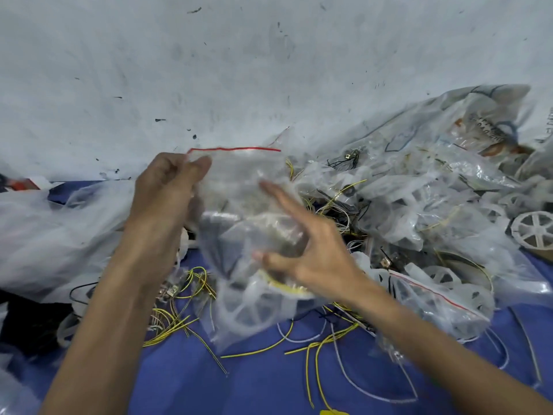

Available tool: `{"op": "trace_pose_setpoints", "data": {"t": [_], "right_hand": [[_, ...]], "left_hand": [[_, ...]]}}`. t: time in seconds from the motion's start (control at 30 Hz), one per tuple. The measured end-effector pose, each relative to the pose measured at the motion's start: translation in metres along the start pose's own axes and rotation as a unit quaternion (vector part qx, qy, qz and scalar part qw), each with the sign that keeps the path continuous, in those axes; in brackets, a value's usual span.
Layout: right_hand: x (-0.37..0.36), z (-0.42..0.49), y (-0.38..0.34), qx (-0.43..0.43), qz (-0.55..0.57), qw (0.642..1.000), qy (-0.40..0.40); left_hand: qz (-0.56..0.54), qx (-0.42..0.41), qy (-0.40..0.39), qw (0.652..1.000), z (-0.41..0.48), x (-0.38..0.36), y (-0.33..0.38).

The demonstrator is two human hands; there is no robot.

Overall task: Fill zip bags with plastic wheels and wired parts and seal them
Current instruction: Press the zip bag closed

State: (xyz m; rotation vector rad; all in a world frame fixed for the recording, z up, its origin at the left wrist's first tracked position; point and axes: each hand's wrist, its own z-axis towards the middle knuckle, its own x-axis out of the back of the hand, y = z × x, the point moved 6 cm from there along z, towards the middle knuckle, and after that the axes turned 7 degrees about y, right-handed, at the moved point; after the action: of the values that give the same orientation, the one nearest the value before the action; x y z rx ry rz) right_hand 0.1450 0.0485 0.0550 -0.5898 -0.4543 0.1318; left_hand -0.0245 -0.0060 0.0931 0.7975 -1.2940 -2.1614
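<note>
A clear zip bag (239, 187) with a red strip along its top hangs upright in front of me, with white plastic wheels and yellow wire bunched in its lower part. My left hand (167, 190) pinches the bag's top left corner just under the red strip. My right hand (302, 241) lies against the bag's right side with its fingers spread, the thumb under the bulge. The picture is blurred by motion.
Loose yellow and white wires (314, 348) lie on the blue cloth (179, 384) below. A filled bag (434, 307) lies to the right, beside a heap of clear bags and white wheels (532, 229). A big crumpled plastic sheet (59, 235) sits at the left, by a pale wall.
</note>
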Motion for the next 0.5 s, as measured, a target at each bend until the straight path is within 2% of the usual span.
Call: {"op": "trace_pose_setpoints", "data": {"t": [0.03, 0.1, 0.2, 0.23, 0.27, 0.33, 0.37, 0.43, 0.47, 0.5], "right_hand": [[0.013, 0.007, 0.005, -0.006, -0.024, 1.000, 0.014], [0.049, 0.028, 0.020, -0.020, -0.110, 0.989, 0.096], [0.128, 0.070, 0.059, -0.043, -0.233, 0.932, 0.274], [0.157, 0.082, 0.080, -0.081, -0.267, 0.910, 0.307], [0.182, 0.091, 0.109, -0.157, -0.296, 0.888, 0.314], [0.213, 0.088, 0.156, -0.320, -0.384, 0.822, 0.272], [0.220, 0.084, 0.166, -0.325, -0.442, 0.795, 0.259], [0.215, 0.097, 0.164, -0.186, -0.552, 0.781, 0.227], [0.203, 0.105, 0.164, -0.134, -0.579, 0.788, 0.162], [0.187, 0.109, 0.166, -0.135, -0.597, 0.788, 0.065]], "left_hand": [[0.030, 0.000, -0.002, 1.000, 0.002, 0.000, -0.004], [0.092, 0.006, -0.004, 0.996, 0.006, 0.003, -0.015], [0.112, 0.021, -0.022, 0.993, 0.006, 0.001, -0.027], [0.111, 0.020, -0.033, 0.993, 0.004, -0.002, -0.029], [0.119, 0.020, -0.043, 0.992, 0.004, -0.004, -0.033], [0.140, 0.038, -0.070, 0.987, 0.003, -0.007, -0.047], [0.155, 0.053, -0.087, 0.983, 0.002, -0.009, -0.056], [0.207, 0.088, -0.134, 0.965, 0.002, -0.012, -0.079], [0.239, 0.111, -0.158, 0.952, 0.002, -0.013, -0.093], [0.263, 0.137, -0.177, 0.938, 0.002, -0.013, -0.106]]}}
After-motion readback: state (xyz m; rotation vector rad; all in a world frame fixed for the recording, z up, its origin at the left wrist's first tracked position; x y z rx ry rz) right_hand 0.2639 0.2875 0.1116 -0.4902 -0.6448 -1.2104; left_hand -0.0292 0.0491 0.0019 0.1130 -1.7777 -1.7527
